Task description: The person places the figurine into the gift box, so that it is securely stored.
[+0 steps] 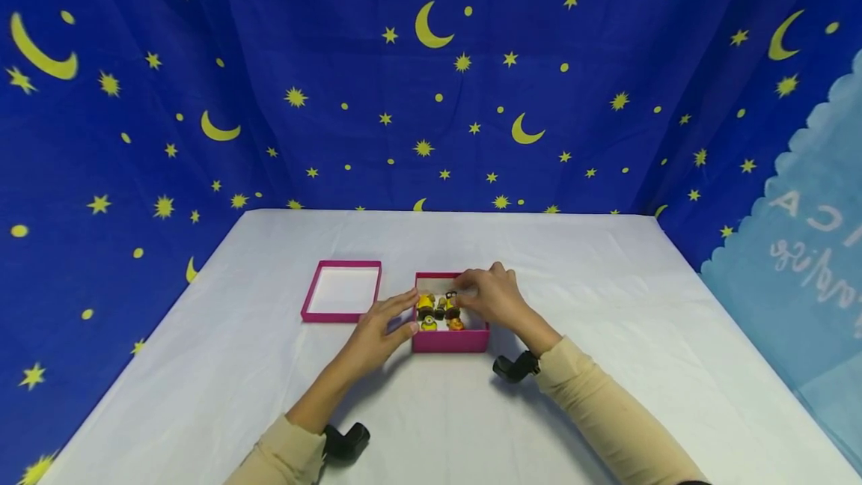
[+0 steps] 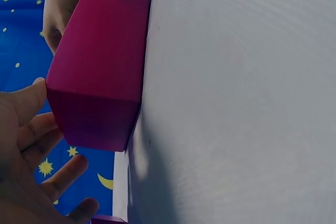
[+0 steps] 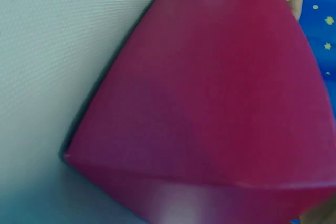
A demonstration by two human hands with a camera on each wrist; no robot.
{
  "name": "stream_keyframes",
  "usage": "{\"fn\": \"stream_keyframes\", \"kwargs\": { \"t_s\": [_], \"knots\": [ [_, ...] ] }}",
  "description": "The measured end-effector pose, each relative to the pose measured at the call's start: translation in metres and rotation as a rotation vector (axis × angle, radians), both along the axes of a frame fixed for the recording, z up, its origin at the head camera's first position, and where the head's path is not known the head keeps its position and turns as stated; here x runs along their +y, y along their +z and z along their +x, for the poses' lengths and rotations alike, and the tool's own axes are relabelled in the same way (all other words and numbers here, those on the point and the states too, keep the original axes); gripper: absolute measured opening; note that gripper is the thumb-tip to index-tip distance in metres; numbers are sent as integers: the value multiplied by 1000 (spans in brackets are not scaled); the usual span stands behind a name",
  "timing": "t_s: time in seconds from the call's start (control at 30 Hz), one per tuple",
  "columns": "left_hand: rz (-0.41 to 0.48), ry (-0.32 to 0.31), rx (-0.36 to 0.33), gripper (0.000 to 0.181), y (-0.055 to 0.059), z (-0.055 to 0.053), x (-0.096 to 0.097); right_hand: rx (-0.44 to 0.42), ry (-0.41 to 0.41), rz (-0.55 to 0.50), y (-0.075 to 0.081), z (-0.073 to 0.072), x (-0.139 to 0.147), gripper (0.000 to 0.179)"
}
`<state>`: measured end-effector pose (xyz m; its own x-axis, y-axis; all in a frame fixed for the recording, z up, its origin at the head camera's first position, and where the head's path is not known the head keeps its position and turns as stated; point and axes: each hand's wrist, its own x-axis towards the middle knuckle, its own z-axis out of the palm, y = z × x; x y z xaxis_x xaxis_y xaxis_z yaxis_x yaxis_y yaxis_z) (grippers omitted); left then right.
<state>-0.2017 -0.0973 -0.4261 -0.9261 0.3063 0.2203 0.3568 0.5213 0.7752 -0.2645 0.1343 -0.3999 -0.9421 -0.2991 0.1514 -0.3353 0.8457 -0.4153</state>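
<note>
An open magenta box [image 1: 450, 341] stands mid-table, holding several small yellow toy figures, among them a round-headed one [image 1: 429, 324] and an orange-toned one [image 1: 456, 324] at the front. My left hand [image 1: 377, 335] rests its thumb and fingertips on the box's left edge, fingers spread; the left wrist view shows this hand [image 2: 26, 145] at the box's corner. Reaching over the right rim, my right hand [image 1: 494, 296] pinches a yellow toy figure [image 1: 450, 305] with dark goggles inside the box. The box wall [image 3: 205, 87] fills the right wrist view and hides those fingertips.
A magenta-rimmed lid [image 1: 346, 289] with a white inside lies left of the box, behind my left hand. White cloth covers the table [image 1: 592, 268]. A blue curtain [image 1: 364, 73] with yellow moons and stars hangs behind, and a light-blue panel [image 1: 815, 193] is at right.
</note>
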Motion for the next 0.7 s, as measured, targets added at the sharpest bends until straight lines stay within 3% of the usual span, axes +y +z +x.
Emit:
{"fn": "stream_keyframes", "kwargs": {
  "t_s": [0.2,0.4,0.6,0.7],
  "knots": [
    [-22,7,11,50,2,-1,3,54,8,-92,9,5,10,33],
    [-24,9,-3,51,5,0,2,45,-2,-180,18,14,14,35],
    [-9,4,77,52,15,1,-2,41,2,-248,25,26,9,41],
    [9,27,82,52,20,1,-6,47,7,-275,27,31,3,44]
  ]
}}
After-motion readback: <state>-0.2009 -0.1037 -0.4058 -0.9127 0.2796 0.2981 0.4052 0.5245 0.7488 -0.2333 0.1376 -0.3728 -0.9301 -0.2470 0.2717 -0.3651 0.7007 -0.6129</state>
